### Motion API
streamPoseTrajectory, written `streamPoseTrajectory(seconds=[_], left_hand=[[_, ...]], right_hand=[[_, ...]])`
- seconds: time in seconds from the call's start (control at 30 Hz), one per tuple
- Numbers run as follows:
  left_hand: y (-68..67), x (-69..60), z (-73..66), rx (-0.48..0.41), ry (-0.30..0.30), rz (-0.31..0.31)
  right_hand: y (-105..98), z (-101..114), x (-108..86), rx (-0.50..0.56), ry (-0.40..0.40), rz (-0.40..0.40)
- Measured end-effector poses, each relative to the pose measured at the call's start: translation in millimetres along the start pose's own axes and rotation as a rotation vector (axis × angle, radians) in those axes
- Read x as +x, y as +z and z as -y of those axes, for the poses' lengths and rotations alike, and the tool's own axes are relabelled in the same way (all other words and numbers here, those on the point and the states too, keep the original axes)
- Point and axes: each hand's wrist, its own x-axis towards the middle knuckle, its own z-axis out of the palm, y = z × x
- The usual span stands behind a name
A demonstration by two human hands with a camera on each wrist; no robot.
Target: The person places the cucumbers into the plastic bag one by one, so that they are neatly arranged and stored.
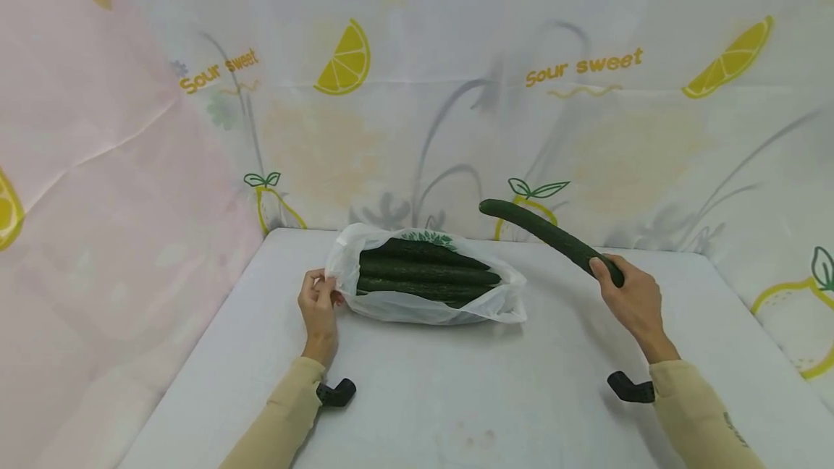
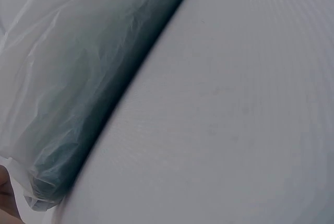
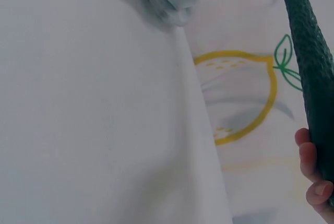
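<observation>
A white plastic bag [image 1: 410, 308] lies on the table with its opening facing up, and several dark green cucumbers [image 1: 426, 273] rest side by side inside it. My left hand [image 1: 319, 302] pinches the bag's left edge. In the left wrist view the bag [image 2: 78, 78] fills the upper left, with a bit of the left hand [image 2: 7, 198] at the corner. Off to the right, my right hand [image 1: 632, 302] grips one end of a long cucumber [image 1: 550, 234], held above the table and slanting up to the left. Its fingers [image 3: 308, 153] wrap this cucumber in the right wrist view.
The white table [image 1: 417, 396] reaches back to a printed cloth backdrop [image 1: 417, 129] with lemon drawings. A pink-toned cloth [image 1: 117, 252] hangs along the left side. Black wrist mounts [image 1: 630, 387] stick out inward from both sleeves.
</observation>
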Motion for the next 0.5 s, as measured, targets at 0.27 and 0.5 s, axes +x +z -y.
streamPoseTrajectory(seconds=[0.27, 0.5], left_hand=[[-0.8, -1.2, -2.2, -0.025, 0.030, -0.027], [-1.5, -1.3, -2.2, -0.035, -0.008, -0.007]], right_hand=[[7, 9, -5.7, 0.003, -0.034, -0.033], [12, 19, -13.2, 0.030, -0.062, -0.052]])
